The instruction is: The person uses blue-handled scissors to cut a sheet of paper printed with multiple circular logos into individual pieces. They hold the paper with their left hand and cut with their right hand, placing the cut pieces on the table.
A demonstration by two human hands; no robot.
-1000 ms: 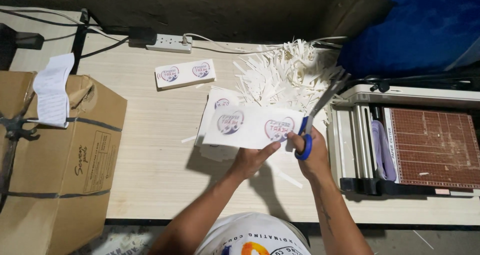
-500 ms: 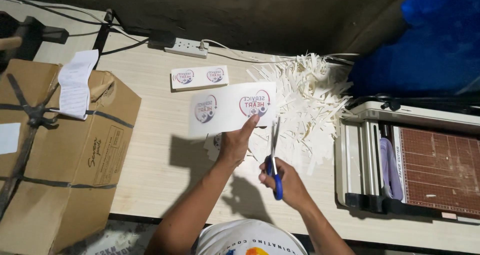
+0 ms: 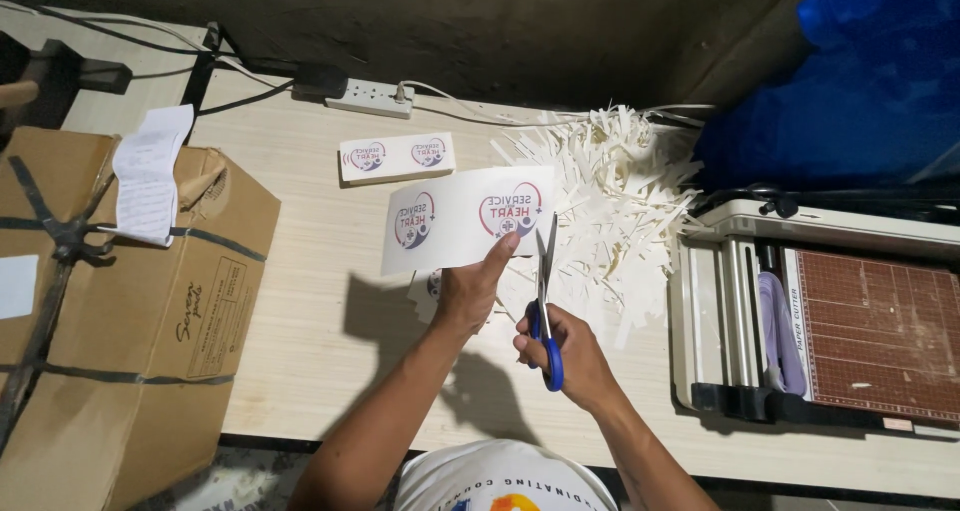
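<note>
- Your left hand (image 3: 468, 293) pinches the lower edge of a white printed sheet (image 3: 465, 219) between thumb and fingers and holds it up off the table (image 3: 320, 351).
- Your right hand (image 3: 565, 356) is closed through the blue handles of the scissors (image 3: 546, 306), whose blades point up and away from you, their tips at the sheet's lower edge just right of your left thumb.
- The sheet looks thin, light and floppy; it probably sags unless you hold it close to the cut line, so a pinch just beside the blades seems best.
- Under your left hand, more printed pieces (image 3: 428, 286) lie on the table, partly hidden.
- Beyond your left hand sits a small stack of cut labels (image 3: 397, 157).
- Beyond and right of your right hand spreads a heap of white paper strips (image 3: 610, 201).
- Further right stands a paper cutter (image 3: 830, 321).
- Far to your left is a cardboard box (image 3: 120, 301).
</note>
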